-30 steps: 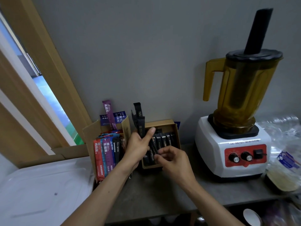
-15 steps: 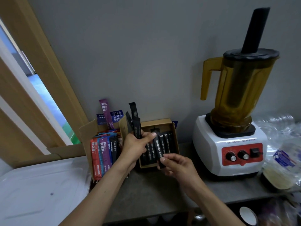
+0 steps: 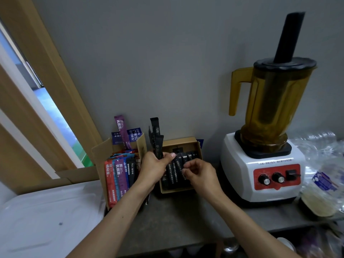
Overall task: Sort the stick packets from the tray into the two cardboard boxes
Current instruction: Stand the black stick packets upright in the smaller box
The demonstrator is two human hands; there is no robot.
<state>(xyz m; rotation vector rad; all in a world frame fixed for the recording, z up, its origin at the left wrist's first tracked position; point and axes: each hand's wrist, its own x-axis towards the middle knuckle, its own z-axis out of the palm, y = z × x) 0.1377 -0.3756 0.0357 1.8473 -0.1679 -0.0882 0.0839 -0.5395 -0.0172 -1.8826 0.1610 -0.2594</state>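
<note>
Black stick packets (image 3: 175, 170) stand in a row inside the small cardboard box (image 3: 183, 142). At that box's left edge the left hand (image 3: 153, 169) grips an upright bunch of black packets (image 3: 158, 146). The right hand (image 3: 202, 174) is over the box with its fingers curled onto the row; whether it pinches one cannot be told. Left of the box, the larger cardboard box (image 3: 98, 155) holds coloured packets (image 3: 117, 175). The white tray (image 3: 46, 220) lies farther left, and a blender (image 3: 260, 164) stands to the right.

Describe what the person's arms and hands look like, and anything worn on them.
The left hand and right hand are bare: no gloves, rings or watch show. The left forearm and right forearm are bare too, no sleeve in view. A small dark spot marks the left forearm.
</note>
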